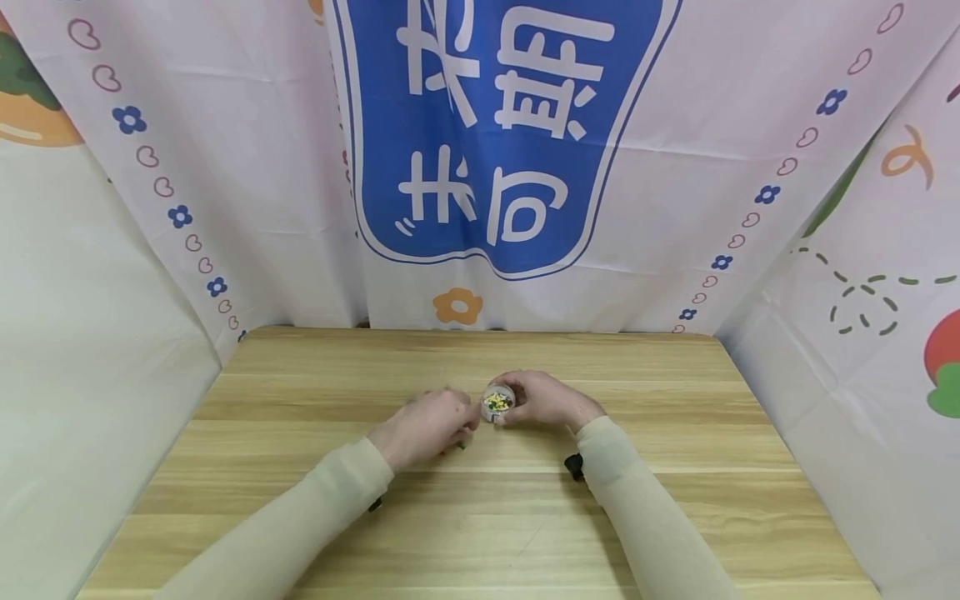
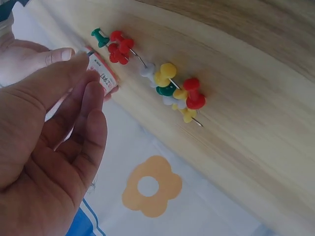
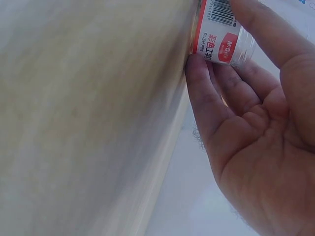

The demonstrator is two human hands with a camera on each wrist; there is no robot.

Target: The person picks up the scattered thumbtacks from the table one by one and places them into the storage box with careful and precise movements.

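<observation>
our right hand (image 1: 546, 398) grips the jar (image 3: 219, 39) over the worktop (image 1: 480, 517); our left hand (image 1: 433, 425) has fingers together beside it, pinching a pin or not, we cannot tell. best: steady the jar, take loose pins (image 2: 168, 70) by their heads.

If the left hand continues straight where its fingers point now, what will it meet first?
Most likely the clear jar, held by the right hand; depth there is hard to judge.

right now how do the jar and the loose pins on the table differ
The jar is clear with a printed label; the loose pins are red, yellow, green and white. The right hand grips the jar; the loose pins lie on the table. Yellow shows in both.
</observation>
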